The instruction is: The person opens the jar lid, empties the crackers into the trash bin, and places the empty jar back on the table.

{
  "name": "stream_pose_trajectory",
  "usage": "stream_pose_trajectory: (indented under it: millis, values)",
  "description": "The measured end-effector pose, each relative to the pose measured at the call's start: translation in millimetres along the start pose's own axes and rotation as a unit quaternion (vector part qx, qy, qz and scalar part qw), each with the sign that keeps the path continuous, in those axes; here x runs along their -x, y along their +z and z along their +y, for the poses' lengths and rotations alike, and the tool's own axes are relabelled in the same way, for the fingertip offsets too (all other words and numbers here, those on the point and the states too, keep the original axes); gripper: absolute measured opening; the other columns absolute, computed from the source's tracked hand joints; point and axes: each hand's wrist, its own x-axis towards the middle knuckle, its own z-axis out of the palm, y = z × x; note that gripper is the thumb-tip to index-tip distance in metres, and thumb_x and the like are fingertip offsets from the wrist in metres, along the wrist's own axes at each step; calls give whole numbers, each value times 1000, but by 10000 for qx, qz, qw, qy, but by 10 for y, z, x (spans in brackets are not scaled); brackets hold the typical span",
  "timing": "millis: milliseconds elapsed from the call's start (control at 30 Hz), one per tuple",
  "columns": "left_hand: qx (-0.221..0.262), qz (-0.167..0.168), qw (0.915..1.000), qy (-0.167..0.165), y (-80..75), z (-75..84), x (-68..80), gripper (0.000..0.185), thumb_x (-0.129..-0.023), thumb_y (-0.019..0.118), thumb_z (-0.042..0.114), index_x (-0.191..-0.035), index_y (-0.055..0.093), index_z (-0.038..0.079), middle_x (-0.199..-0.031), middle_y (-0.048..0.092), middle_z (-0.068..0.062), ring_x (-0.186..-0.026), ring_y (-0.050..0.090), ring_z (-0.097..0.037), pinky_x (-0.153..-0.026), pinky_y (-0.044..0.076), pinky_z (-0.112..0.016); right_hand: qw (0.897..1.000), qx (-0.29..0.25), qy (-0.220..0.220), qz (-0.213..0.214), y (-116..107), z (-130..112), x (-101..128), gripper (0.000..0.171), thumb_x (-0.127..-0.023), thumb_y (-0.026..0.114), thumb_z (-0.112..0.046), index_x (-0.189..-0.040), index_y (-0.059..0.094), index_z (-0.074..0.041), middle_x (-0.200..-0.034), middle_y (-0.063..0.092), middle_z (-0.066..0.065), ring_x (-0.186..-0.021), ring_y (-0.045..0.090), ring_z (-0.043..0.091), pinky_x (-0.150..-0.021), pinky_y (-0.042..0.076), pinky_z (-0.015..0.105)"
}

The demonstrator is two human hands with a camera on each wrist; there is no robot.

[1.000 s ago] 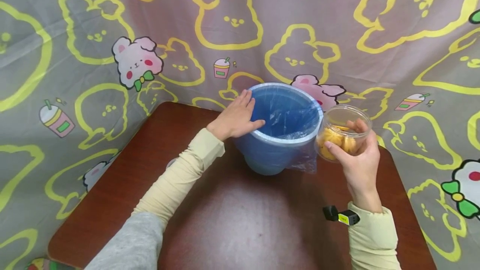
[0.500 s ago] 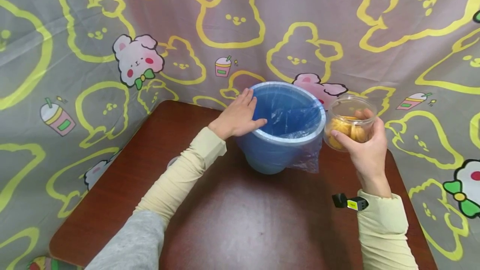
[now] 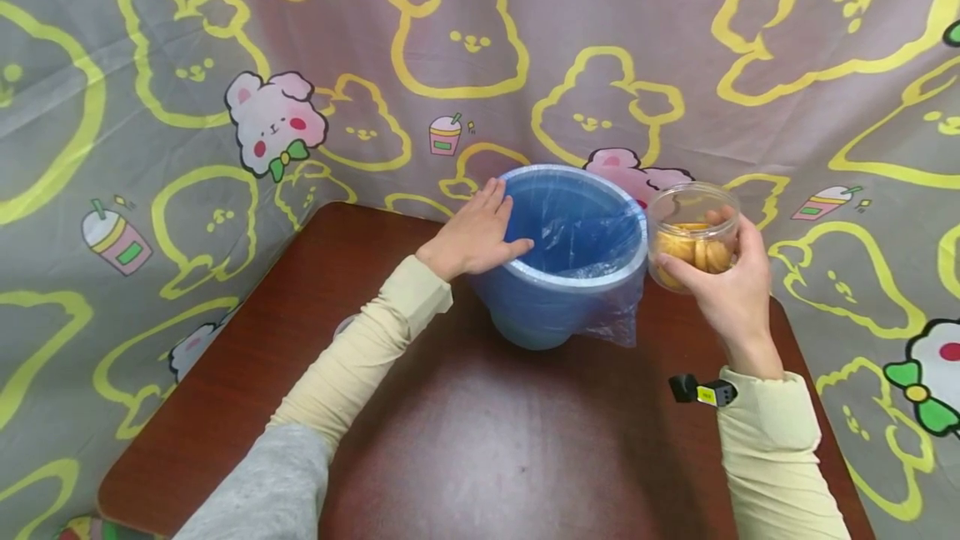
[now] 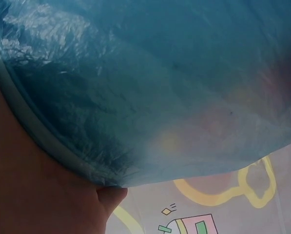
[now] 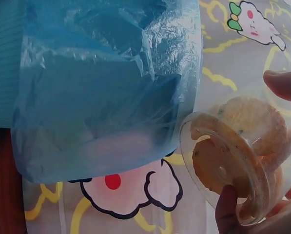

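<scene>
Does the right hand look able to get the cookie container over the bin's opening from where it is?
Probably yes: the right hand holds the cookie container just beside the bin rim, nothing between; the left hand rests on the opposite side.

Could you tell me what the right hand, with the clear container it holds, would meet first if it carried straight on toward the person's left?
Most likely the plastic-lined rim of the blue bin: the clear container in the right hand sits just beside it, though the depth is unclear.
</scene>
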Motion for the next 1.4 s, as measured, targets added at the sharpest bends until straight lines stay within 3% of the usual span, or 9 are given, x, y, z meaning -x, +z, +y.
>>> stream_pose_trajectory:
  millis: [400, 967, 1133, 1400]
  values:
    - [1, -25, 10000, -5, -6, 14, -7, 86, -94, 39, 60, -153, 18, 1, -163, -2, -14, -151, -7, -27, -123, 2, -38, 9993, 201, -263, -191, -4, -36, -51, 76, -66, 88, -13, -133, 52, -16, -112, 57, -9, -95, 53, 9, -72, 44, 15]
    - [6, 14, 10000, -22, 11, 1, -3, 85, -94, 39, 60, -154, 17, 2, -163, 0, -13, -151, -6, -27, -123, 3, -39, 9917, 971, -189, -816, -87, -40, -73, 83, -73, 85, -23, -142, 42, -9, -121, 51, 3, -93, 47, 6, -70, 40, 12]
    - [-19, 24, 10000, -21, 15, 1, -3, 85, -94, 38, 60, -154, 17, 2, -163, 0, -13, -151, -6, -27, -123, 2, -38, 9835, 1279, -201, -1262, -151, -79, -90, 88, -75, 82, -27, -146, 35, -6, -128, 50, 14, -95, 46, 11, -72, 38, 12]
    - [30, 30, 10000, -30, 12, -6, -1, 85, -95, 39, 59, -153, 17, 2, -163, 0, -13, -151, -6, -27, -123, 2, -39, 9687, 1683, -425, -1775, -207, -125, -136, 94, -73, 82, -23, -149, 29, -3, -132, 44, 24, -108, 43, 31, -76, 35, 24]
